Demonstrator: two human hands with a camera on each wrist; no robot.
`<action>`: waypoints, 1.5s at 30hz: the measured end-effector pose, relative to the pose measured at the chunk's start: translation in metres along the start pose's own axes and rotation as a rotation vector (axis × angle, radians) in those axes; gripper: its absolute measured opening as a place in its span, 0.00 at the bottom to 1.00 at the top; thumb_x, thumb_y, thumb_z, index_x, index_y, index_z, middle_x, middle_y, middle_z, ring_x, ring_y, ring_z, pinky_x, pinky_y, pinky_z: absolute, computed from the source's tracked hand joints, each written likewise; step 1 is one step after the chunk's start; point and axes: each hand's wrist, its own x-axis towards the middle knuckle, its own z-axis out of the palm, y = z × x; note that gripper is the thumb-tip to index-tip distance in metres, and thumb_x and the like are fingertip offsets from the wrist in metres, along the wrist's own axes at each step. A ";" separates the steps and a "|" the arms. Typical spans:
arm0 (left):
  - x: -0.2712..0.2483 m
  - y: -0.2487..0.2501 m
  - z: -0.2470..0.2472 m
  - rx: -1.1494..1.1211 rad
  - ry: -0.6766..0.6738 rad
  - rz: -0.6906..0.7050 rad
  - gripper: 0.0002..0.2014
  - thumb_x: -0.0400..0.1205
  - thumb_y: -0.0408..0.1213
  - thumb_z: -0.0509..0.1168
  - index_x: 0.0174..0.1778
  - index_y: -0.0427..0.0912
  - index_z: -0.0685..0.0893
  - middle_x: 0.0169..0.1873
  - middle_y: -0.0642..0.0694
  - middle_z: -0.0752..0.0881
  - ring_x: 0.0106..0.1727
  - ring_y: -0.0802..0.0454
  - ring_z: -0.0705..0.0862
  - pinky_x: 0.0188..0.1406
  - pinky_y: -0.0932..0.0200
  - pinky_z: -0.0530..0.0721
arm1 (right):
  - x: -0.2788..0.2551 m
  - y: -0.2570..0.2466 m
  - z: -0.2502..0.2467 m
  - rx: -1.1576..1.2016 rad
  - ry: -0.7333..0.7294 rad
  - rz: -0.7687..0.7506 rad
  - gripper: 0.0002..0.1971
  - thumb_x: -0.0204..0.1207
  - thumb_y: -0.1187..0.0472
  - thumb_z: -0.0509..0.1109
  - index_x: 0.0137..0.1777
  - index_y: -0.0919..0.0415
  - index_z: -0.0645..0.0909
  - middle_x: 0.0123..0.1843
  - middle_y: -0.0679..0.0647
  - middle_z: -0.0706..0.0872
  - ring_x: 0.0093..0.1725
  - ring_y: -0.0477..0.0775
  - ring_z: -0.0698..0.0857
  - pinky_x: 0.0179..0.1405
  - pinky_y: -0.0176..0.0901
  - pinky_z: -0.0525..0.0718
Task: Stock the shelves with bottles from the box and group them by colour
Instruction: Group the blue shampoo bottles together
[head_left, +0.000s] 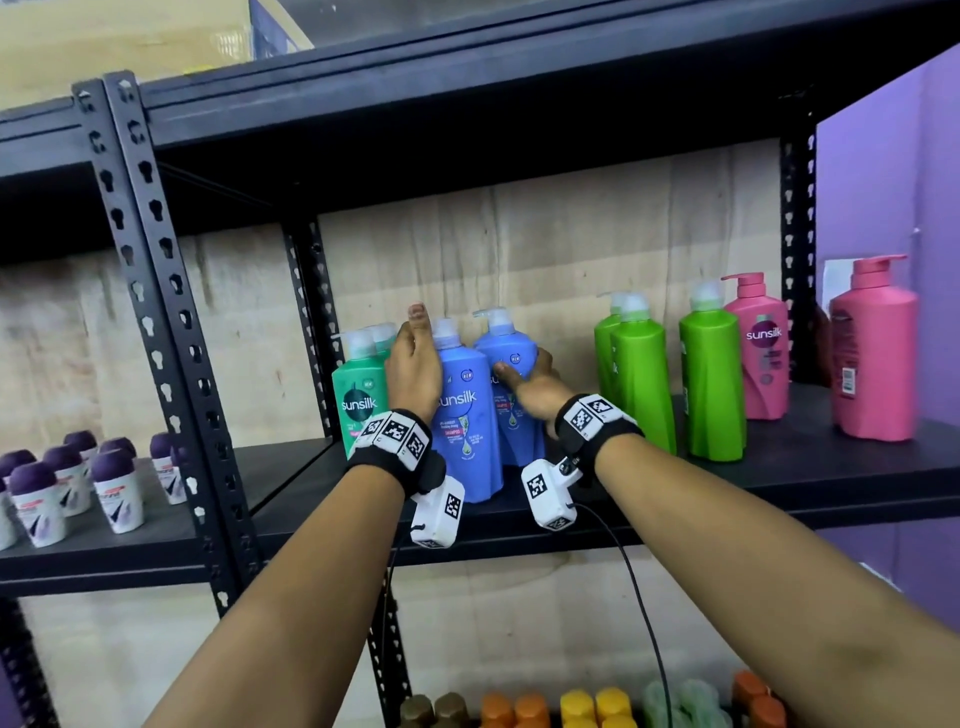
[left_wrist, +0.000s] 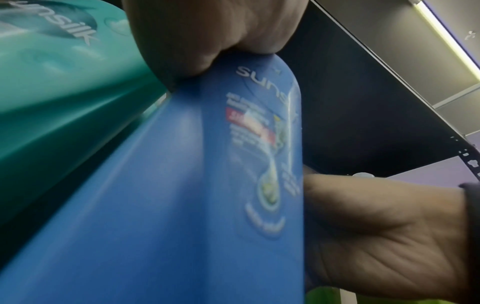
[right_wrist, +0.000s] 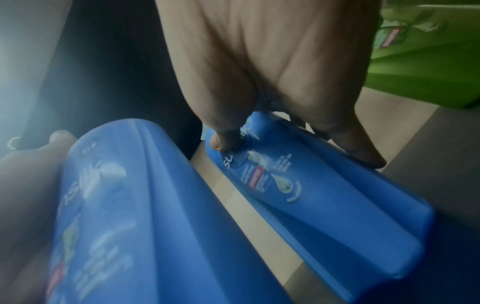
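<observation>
Two blue Sunsilk pump bottles stand side by side on the black middle shelf (head_left: 779, 467). My left hand (head_left: 413, 364) grips the nearer blue bottle (head_left: 467, 415) by its left shoulder; the left wrist view shows the palm (left_wrist: 207, 30) against that bottle (left_wrist: 168, 185). My right hand (head_left: 530, 382) holds the farther blue bottle (head_left: 506, 343), with its thumb (right_wrist: 223, 137) on the label and its fingers round the right side of the bottle (right_wrist: 324, 205). Teal bottles (head_left: 358, 395) stand just left, touching the left hand.
Lime green bottles (head_left: 641, 379) stand to the right of the blue pair, then pink ones (head_left: 761, 353) at the shelf's right end. Purple-capped roll-ons (head_left: 78, 483) fill the left bay beyond the black post (head_left: 171, 312). Orange and yellow caps (head_left: 571, 706) show on the shelf below.
</observation>
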 end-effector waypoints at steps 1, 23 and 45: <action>-0.001 -0.002 0.001 0.000 -0.011 0.003 0.31 0.88 0.67 0.45 0.57 0.48 0.86 0.63 0.39 0.86 0.62 0.47 0.82 0.60 0.62 0.67 | 0.002 0.000 0.001 0.018 -0.005 0.001 0.42 0.81 0.40 0.70 0.86 0.58 0.54 0.80 0.64 0.70 0.76 0.66 0.75 0.76 0.62 0.76; 0.004 -0.017 0.006 -0.100 -0.027 -0.006 0.29 0.85 0.68 0.54 0.40 0.42 0.77 0.29 0.58 0.79 0.34 0.59 0.77 0.43 0.57 0.79 | 0.010 -0.001 0.007 0.101 -0.049 0.055 0.41 0.80 0.41 0.72 0.82 0.57 0.53 0.72 0.60 0.79 0.68 0.64 0.83 0.69 0.62 0.82; -0.078 -0.064 0.009 -0.177 -0.209 -0.202 0.40 0.73 0.69 0.66 0.68 0.42 0.67 0.63 0.48 0.86 0.59 0.55 0.88 0.64 0.52 0.85 | -0.068 0.043 0.010 0.221 -0.030 -0.051 0.31 0.82 0.39 0.68 0.78 0.54 0.69 0.72 0.49 0.82 0.66 0.44 0.82 0.56 0.26 0.78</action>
